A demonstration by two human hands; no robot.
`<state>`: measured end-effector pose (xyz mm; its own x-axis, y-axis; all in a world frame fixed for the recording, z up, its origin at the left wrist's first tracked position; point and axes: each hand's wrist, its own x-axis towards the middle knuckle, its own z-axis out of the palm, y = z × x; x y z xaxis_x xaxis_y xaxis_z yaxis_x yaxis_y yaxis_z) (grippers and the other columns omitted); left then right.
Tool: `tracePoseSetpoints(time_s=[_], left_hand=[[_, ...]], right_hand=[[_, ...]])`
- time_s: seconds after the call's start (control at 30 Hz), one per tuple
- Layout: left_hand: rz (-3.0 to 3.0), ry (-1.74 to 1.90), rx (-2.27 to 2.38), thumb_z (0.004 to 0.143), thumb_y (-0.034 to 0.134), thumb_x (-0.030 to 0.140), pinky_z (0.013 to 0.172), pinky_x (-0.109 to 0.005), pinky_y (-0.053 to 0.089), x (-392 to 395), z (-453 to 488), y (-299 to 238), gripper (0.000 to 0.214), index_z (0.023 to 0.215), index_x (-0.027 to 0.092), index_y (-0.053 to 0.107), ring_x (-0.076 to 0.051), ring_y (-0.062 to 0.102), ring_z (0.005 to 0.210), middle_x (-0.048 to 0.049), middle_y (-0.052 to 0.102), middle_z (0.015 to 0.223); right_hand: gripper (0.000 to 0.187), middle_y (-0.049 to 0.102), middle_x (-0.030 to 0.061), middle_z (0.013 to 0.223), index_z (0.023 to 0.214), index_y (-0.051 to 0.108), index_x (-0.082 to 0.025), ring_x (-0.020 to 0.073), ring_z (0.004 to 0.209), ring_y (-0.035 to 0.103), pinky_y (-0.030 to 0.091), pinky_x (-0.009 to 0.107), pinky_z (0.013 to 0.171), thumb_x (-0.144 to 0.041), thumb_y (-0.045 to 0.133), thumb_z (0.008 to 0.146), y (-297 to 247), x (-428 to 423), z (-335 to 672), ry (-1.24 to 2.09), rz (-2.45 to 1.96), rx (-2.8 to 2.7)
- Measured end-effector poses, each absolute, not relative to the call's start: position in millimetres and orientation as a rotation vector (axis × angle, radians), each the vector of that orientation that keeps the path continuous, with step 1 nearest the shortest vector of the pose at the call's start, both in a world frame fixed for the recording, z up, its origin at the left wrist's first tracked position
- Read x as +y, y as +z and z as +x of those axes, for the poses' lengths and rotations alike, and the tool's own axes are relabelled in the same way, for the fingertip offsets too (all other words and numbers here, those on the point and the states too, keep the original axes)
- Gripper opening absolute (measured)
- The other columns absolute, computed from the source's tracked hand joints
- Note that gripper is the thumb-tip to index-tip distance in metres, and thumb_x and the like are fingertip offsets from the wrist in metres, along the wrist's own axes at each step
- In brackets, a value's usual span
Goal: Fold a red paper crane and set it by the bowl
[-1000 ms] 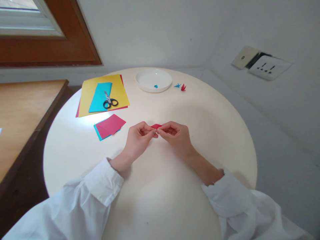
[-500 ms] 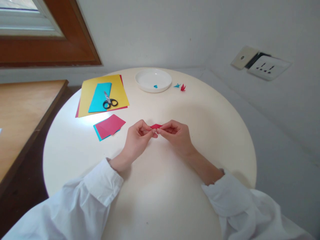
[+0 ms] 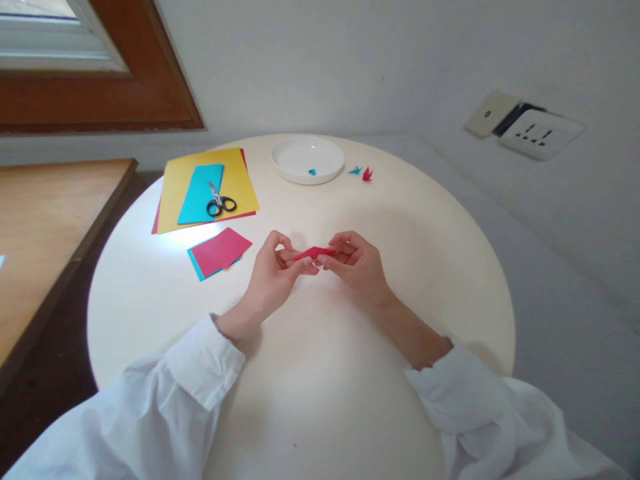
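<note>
A small piece of folded red paper [image 3: 315, 252] is held between both hands over the middle of the table. My left hand [image 3: 278, 265] pinches its left part, thumb in front and fingers behind. On the right side, my right hand [image 3: 357, 265] grips the other end with thumb and fingers. The paper's top edge rises to a low peak, and its lower part is hidden by the thumbs. Left of my left hand lie loose red paper [image 3: 223, 250] and blue paper [image 3: 195, 267], the red on top.
The round white table [image 3: 320, 373] carries a white plate [image 3: 287, 175] with a small blue paper piece [image 3: 312, 172]. A blue paper crane [image 3: 355, 171] and a red paper crane [image 3: 367, 175] stand beside it. Scissors [image 3: 221, 203] lie on blue paper over yellow sheets [image 3: 175, 190] at back left.
My fingers have shifted outward along the folded red paper, so more of its width shows. My right hand has moved slightly right. The other things stay where they were.
</note>
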<state>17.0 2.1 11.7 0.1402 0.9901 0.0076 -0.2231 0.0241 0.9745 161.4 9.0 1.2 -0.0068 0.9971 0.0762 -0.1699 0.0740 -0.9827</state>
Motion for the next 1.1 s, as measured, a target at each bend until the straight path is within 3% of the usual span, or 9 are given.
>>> tracePoseSetpoints(time_s=[0.47, 0.73, 0.93, 1.1], left_hand=[[1.059, 1.170, 0.910, 0.062, 0.078, 0.035, 0.073, -0.036, 0.056, 1.3, 14.2, 13.8, 0.049, 0.082, 0.022, 0.035, -0.018, 0.071, 0.065, 0.0025, 0.072, 0.066], [1.025, 1.105, 0.955, 0.060, 0.080, 0.023, 0.075, -0.030, 0.052, 2.8, 13.0, 7.1, 0.046, 0.100, 0.017, 0.057, -0.017, 0.069, 0.075, -0.0031, 0.073, 0.078], [0.983, 1.087, 0.849, 0.066, 0.074, 0.026, 0.079, -0.030, 0.048, 0.4, 18.0, 6.5, 0.017, 0.078, 0.015, 0.073, -0.015, 0.064, 0.074, -0.0047, 0.072, 0.076], [0.938, 1.144, 0.889, 0.065, 0.074, 0.026, 0.078, -0.029, 0.047, -0.2, 20.3, 6.4, 0.015, 0.077, 0.016, 0.075, -0.015, 0.062, 0.076, -0.0051, 0.073, 0.078]], right_hand=[[0.031, 0.063, -0.0028, 0.065, 0.069, 0.057, -0.018, 0.0122, 0.062, 0.063, 0.055, 0.028, 0.061, -0.032, 0.080, 0.053, 1.2, 11.5, 166.6, 1.226, -1.042, -1.189], [0.036, 0.063, -0.0035, 0.060, 0.067, 0.055, -0.019, 0.0131, 0.057, 0.064, 0.054, 0.028, 0.057, -0.037, 0.082, 0.051, 2.2, 10.7, 167.6, 1.197, -1.060, -1.142], [0.037, 0.066, -0.0050, 0.059, 0.069, 0.057, -0.019, 0.0101, 0.052, 0.062, 0.056, 0.026, 0.055, -0.036, 0.083, 0.048, 4.4, 7.2, 161.6, 1.289, -1.049, -1.057], [0.036, 0.068, -0.0040, 0.061, 0.070, 0.058, -0.019, 0.0118, 0.055, 0.065, 0.057, 0.028, 0.058, -0.034, 0.083, 0.049, 3.1, 6.5, 159.9, 1.325, -1.061, -1.039]])
